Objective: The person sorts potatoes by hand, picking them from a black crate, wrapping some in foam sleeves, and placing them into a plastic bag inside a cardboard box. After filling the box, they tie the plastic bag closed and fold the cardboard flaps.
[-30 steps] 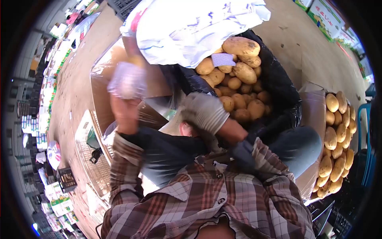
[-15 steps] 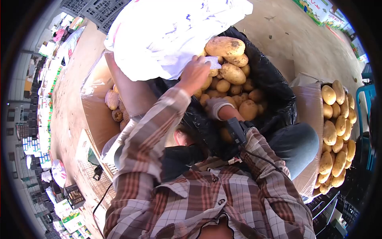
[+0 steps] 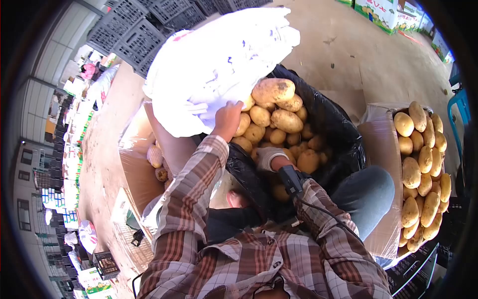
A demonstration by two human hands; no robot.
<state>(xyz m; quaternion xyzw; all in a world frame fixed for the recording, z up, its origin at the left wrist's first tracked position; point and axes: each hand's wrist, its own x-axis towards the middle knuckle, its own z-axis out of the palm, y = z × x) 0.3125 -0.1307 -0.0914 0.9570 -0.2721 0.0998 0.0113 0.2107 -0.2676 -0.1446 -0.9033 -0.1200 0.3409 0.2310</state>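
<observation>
My left hand (image 3: 229, 119) is at the near right edge of a bulky white plastic bag or sheet (image 3: 209, 70). Its fingers are curled closed against the white material, and whatever is between them is hidden. My right hand (image 3: 271, 158), in a pale glove, lies low among the potatoes (image 3: 286, 121), and its fingertips cannot be made out. These potatoes fill a container lined with black plastic (image 3: 343, 134) between my knees. A large potato (image 3: 273, 90) sits on top of the heap, beside the white material.
On the right, a carton (image 3: 381, 154) holds several bare potatoes (image 3: 425, 164). An open carton (image 3: 137, 169) on the left contains potatoes in foam nets (image 3: 155, 157). Black plastic crates (image 3: 132, 37) stand at the back left, and printed boxes (image 3: 376, 12) at the back right.
My left hand has drawn back left from over the potatoes to the white material's edge; the striped white piece at its fingertips no longer shows. The view has shifted; my right hand stays among the potatoes.
</observation>
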